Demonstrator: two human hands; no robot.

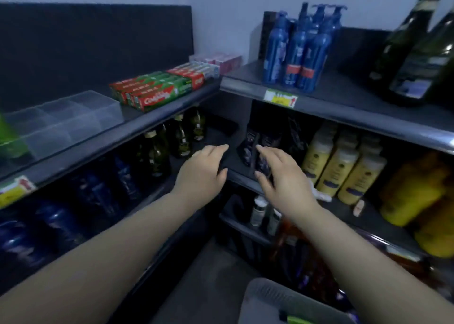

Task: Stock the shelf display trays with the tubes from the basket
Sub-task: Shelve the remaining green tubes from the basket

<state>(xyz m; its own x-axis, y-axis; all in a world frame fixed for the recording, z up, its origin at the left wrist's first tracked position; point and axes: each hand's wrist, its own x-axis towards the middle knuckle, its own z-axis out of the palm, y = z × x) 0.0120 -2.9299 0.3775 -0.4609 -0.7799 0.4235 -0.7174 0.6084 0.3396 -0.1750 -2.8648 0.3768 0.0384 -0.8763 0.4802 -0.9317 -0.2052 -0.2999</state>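
- Two hands reach toward the shelf corner at centre frame. Your left hand [204,173] has relaxed, spread fingers and holds nothing. Your right hand [285,178] curves against a dark pouch [253,149]; whether it grips the pouch cannot be determined.
- The grey basket [270,299] sits at 6 o'clock, beneath your right forearm. One green tube [298,320] shows at its lower edge.
- The clear display trays [73,119] stand at 9 o'clock on the upper left shelf, just beside the toothpaste cartons [152,91] at 11 o'clock. A green item [9,139] occupies the leftmost compartment.
- Recommended: lower one hand to the basket and take a tube by its body. Seat it fully inside a vacant compartment, and avoid brushing the cartons.
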